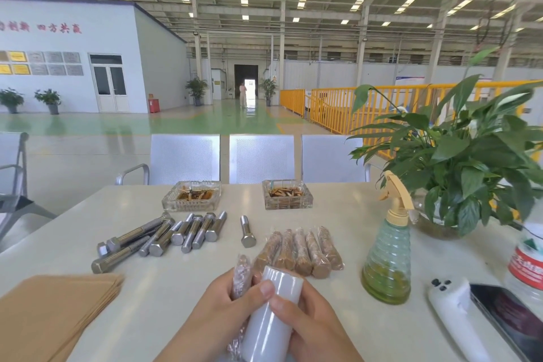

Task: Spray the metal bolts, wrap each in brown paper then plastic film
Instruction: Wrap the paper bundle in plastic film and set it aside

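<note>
The left hand (232,300) is holding a wrapped bolt (242,276) near the bench (176,288) front; the right hand (305,320) is grasping the film roll (271,317). Advisable: keep film taut, overlap turns, cover both ends. Bare bolts (164,233) are lying far left.

Two glass ashtrays (191,196) (287,194) sit at the table's (147,214) far edge, a potted plant (458,156), water bottle (529,258) and phone (511,317) on the right
</note>
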`<state>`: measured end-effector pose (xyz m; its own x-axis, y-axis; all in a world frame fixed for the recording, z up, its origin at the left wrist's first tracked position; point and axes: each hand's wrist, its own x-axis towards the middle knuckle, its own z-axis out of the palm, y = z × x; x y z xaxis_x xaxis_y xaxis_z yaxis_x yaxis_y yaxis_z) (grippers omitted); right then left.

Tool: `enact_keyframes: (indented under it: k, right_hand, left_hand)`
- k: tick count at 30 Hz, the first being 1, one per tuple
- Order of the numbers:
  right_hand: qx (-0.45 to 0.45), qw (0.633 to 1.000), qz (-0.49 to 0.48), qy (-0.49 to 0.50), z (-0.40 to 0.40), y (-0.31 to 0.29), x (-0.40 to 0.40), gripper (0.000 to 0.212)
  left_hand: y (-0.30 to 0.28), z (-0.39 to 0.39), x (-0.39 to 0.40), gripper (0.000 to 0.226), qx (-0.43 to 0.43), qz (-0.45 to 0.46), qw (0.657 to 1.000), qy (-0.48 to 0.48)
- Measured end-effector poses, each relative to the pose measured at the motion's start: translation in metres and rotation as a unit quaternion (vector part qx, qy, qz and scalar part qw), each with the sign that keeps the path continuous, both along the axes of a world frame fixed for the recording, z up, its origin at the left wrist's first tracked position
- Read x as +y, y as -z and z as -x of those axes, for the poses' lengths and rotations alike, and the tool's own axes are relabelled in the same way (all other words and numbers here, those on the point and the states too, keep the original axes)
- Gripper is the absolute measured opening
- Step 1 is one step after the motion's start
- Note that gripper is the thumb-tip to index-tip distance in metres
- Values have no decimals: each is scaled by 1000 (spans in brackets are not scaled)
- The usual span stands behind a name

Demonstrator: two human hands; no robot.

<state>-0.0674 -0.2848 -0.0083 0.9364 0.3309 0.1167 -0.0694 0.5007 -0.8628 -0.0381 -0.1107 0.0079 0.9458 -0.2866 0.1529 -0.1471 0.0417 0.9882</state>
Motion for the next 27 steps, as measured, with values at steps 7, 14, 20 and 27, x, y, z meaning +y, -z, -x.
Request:
enact_keyframes:
  k: [7, 14, 20, 27]
  right_hand:
    - [-101, 984, 99, 105, 8, -3, 2, 58]
    - [-170, 929, 212, 251, 5, -3, -3, 53]
    - [-48, 966, 110, 227, -1, -4, -5, 54]
    - [128, 965, -113, 201, -7, -8, -14, 52]
  left_hand:
    - [-12, 6, 2, 36, -6, 16, 1000, 26]
    - [-3, 4, -7, 52, -37, -25, 993, -107]
    - [-9, -4, 14, 61, 105, 62, 978, -172]
    - [-28, -22, 2, 52, 265, 118, 950, -114]
